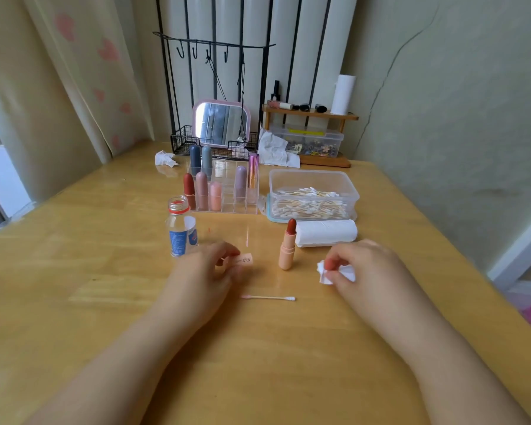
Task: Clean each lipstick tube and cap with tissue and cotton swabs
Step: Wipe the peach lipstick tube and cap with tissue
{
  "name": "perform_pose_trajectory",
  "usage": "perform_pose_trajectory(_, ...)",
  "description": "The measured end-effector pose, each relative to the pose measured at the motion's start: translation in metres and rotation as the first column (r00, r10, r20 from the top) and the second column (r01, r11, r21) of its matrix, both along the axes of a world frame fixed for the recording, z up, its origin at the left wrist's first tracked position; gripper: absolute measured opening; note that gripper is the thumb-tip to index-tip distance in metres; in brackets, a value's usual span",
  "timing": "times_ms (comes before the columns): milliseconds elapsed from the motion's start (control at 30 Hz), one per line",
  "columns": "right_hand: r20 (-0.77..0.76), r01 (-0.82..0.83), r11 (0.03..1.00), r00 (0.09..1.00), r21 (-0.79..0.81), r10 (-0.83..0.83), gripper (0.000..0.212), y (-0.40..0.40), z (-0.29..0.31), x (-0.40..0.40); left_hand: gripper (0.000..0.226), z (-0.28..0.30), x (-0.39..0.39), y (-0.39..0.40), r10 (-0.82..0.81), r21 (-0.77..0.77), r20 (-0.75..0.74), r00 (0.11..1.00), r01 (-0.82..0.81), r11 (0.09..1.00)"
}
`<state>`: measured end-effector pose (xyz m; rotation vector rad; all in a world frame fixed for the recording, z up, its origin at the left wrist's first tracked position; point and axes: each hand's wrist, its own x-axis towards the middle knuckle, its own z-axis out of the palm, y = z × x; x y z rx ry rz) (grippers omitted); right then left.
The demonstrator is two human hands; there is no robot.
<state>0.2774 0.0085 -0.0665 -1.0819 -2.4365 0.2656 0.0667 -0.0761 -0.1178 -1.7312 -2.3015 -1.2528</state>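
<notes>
Nearest the camera, both bare forearms reached forward over the wooden table [74,302], converging slightly toward its middle. Between them lay a single cotton swab [269,298], flat on the wood, one tip pinkish. Just beyond it, the left hand [207,276] lay palm down with its fingers curled around the peach lipstick cap [244,259], whose labelled end stuck out to the right past the fingertips. The right hand [360,266] was also palm down, thumb and fingers pinched tight on a crumpled piece of tissue [337,273] at the table surface. Between the two hands, the uncapped lipstick tube [287,245] stood upright, peach body and dark red bullet showing, apart from both. To the left of the left hand stood an open clear bottle [181,227] with a blue label. Behind the tube lay a tissue roll [327,233] on its side, and behind that an open plastic box of cotton swabs [313,194]. Farther back, a clear organizer [227,187] held several capped lipsticks upright. Beyond it stood a pink-framed mirror [221,124], with crumpled tissues on either side.
</notes>
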Motion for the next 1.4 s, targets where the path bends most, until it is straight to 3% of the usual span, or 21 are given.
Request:
perform_pose_trajectory(133,0.235,-0.051,0.995,0.972,0.088,0.029,0.013,0.000,-0.015,-0.011,0.022,-0.004,0.000,0.004,0.020,-0.040,-0.030,0.999,-0.021,0.999)
perform_pose_trajectory(267,0.116,-0.178,0.957,0.981,0.230,0.154,0.011,-0.010,-0.027,-0.027,0.028,-0.005,0.000,0.004,0.014,-0.062,-0.042,0.999,-0.016,0.998)
perform_pose_trajectory(367,0.206,-0.251,0.930,0.958,0.268,0.199,0.006,-0.015,-0.037,-0.042,0.030,-0.006,0.000,0.004,0.009,-0.065,-0.047,0.999,-0.012,0.998)
perform_pose_trajectory(500,0.333,-0.270,0.936,0.925,0.227,0.186,0.034,-0.016,-0.042,-0.051,0.033,-0.005,0.000,0.002,0.002,-0.057,-0.034,0.999,-0.004,0.998)
perform_pose_trajectory(600,0.339,-0.267,0.927,0.925,0.264,0.170,0.031,-0.019,-0.037,-0.054,0.032,-0.002,0.003,0.000,0.006,-0.015,0.003,1.000,-0.006,1.000)
perform_pose_trajectory(667,0.236,-0.229,0.941,0.957,0.248,0.170,0.018,-0.021,-0.033,-0.049,0.025,0.004,0.005,-0.003,0.009,0.062,0.054,0.998,-0.013,0.998)
perform_pose_trajectory(700,0.106,-0.186,0.967,0.980,0.175,0.169,0.014,-0.023,-0.029,-0.046,0.021,0.009,0.006,-0.006,0.014,0.112,0.088,0.996,-0.024,0.993)
perform_pose_trajectory(767,-0.168,-0.122,0.983,0.981,-0.134,0.098,0.022,-0.026,-0.016,-0.040,0.018,0.018,0.011,-0.011,0.021,0.200,0.195,0.981,-0.061,0.978)
perform_pose_trajectory(867,-0.507,-0.276,0.811,0.861,-0.516,-0.029,0.020,-0.031,-0.003,-0.032,0.019,0.026,0.022,-0.015,-0.078,0.150,0.430,0.899,0.014,0.989)
perform_pose_trajectory(933,-0.622,-0.405,0.697,0.779,-0.591,-0.074,0.014,-0.034,0.003,-0.033,0.016,0.025,0.028,-0.014,-0.185,0.092,0.576,0.796,0.162,0.983)
perform_pose_trajectory(1067,-0.700,-0.498,0.625,0.705,-0.601,-0.112,0.013,-0.037,0.007,-0.034,0.021,0.026,0.032,-0.017,-0.381,0.124,0.732,0.566,0.439,0.890)
perform_pose_trajectory(1167,-0.723,-0.528,0.635,0.687,-0.564,-0.071,0.004,-0.036,0.005,-0.032,0.014,0.032,0.032,-0.021,-0.445,0.209,0.765,0.465,0.475,0.855)
perform_pose_trajectory(1233,-0.732,-0.542,0.640,0.680,-0.545,-0.047,0.008,-0.035,0.004,-0.030,0.010,0.033,0.031,-0.022,-0.437,0.223,0.760,0.482,0.438,0.871)
perform_pose_trajectory(1400,-0.726,-0.543,0.622,0.685,-0.565,-0.062,0.016,-0.033,0.007,-0.027,0.018,0.032,0.028,-0.021,-0.362,0.176,0.674,0.643,0.336,0.925)
